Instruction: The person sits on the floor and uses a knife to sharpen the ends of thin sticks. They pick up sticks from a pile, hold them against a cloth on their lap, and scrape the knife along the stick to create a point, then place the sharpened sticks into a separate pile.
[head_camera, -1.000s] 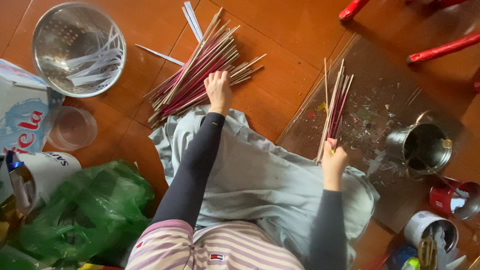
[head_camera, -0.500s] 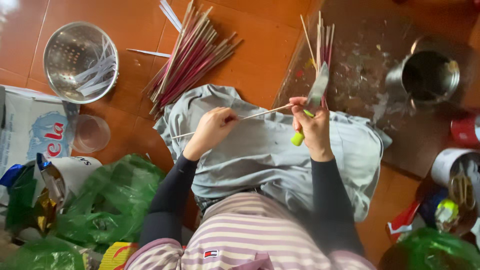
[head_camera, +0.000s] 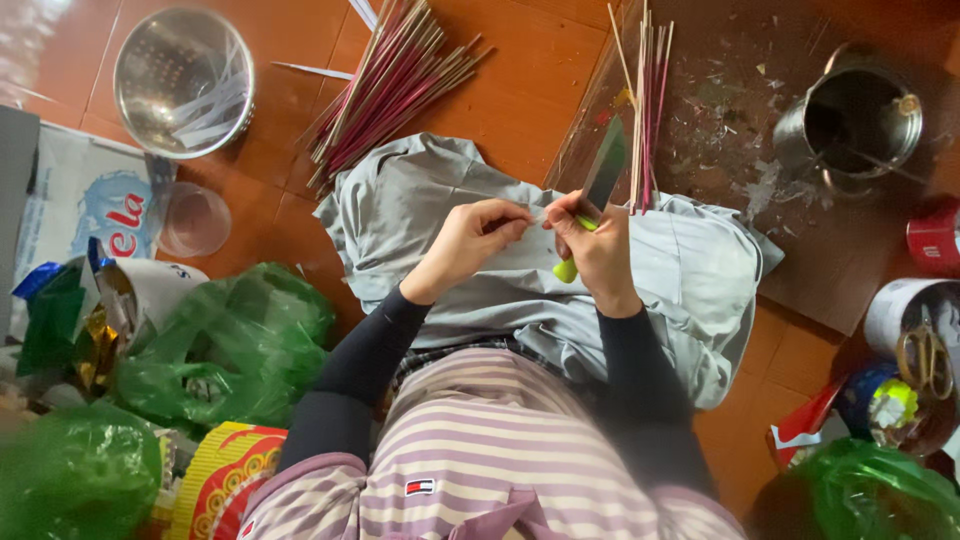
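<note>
Bamboo stick (head_camera: 530, 217) pinched in your closed left hand (head_camera: 470, 240), braced against the knife (head_camera: 597, 190) your right hand (head_camera: 597, 250) grips tightly, apparently for shaving; more sticks (head_camera: 390, 85) lie beyond.

We sit on a floor of reddish-brown tiles (head_camera: 520, 90). On it lie a loose heap of red and pale sticks (head_camera: 385, 85), a metal colander (head_camera: 183, 80) with white strips inside, a clear plastic cup (head_camera: 192, 220) and green plastic bags (head_camera: 225, 345). To our right a dark board (head_camera: 800, 240), flecked with scraps, rests on the tiles and carries a small bundle of sticks (head_camera: 645, 110) and a metal pot (head_camera: 860, 120).
</note>
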